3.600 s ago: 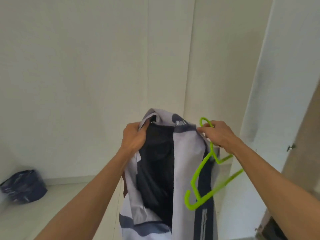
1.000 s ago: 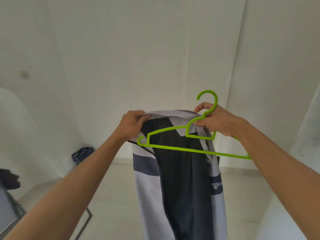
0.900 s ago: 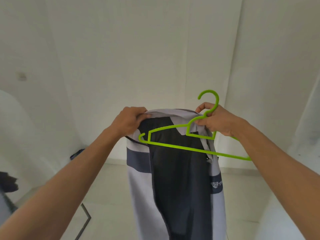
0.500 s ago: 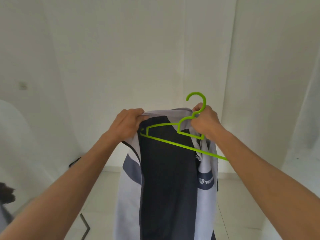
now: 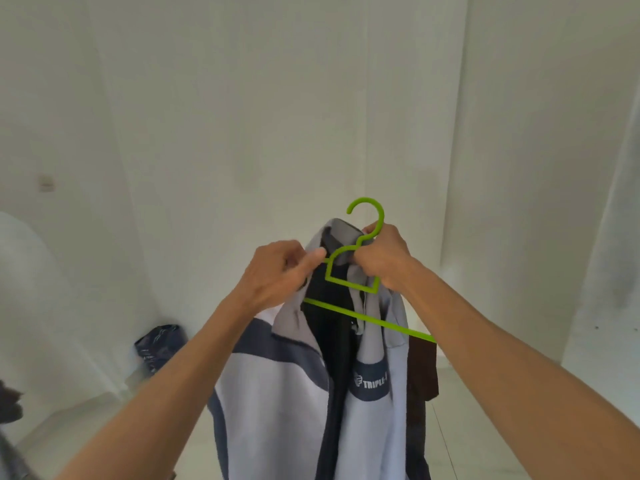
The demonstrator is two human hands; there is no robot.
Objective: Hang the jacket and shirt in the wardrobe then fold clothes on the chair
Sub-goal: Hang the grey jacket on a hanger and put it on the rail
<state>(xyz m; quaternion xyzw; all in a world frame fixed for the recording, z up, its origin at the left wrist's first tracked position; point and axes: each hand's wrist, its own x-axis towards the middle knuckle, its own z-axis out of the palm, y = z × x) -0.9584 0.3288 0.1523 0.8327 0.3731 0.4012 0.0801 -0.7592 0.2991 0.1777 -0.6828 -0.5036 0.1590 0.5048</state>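
Walls (image 5: 207, 116) white, floor (image 5: 86, 420) pale, both grips curled, pinching jacket (image 5: 284, 393) and green hanger (image 5: 349, 289)

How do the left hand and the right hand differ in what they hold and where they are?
The left hand pinches the jacket at its shoulder edge, while the right hand grips the green hanger below its hook, together with the collar. The left hand sits slightly lower than the right hand. Both are raised at the jacket's top.

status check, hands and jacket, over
Left hand pinches the grey and navy jacket at the collar. Right hand grips the lime green plastic hanger at its neck. Hanger's left end under the fabric, right end bare. Wardrobe not in view.
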